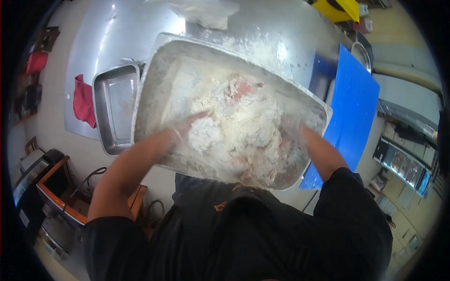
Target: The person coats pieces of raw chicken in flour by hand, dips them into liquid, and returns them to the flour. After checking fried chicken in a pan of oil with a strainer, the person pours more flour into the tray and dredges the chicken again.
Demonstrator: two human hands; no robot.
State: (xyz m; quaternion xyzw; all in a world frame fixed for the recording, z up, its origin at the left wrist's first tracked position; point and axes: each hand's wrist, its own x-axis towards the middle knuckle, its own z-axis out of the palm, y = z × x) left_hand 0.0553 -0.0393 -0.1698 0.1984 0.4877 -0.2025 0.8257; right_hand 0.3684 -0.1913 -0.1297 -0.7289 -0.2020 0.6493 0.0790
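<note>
A large metal tray [154, 70] holds loose flour and a heap of flour-coated pieces [253, 119]. Pinkish raw meat [243, 89] shows through the coating near the far side. My left hand [191, 122] reaches into the left part of the heap, beside a thickly floured lump [205, 135]. On the right, my right hand [293, 125] is in the tray against the heap, smeared by motion and dusted with flour. Something thin and clear, perhaps a glove, shows at both wrists. Flour and blur hide the fingers of both hands.
A smaller metal pan [98, 100] and a red cloth [83, 102] lie to the left on the steel table [267, 23]. A blue board [354, 107] stands close on the right. At the back lies a clear plastic bag [206, 13]; spilled flour dusts the table.
</note>
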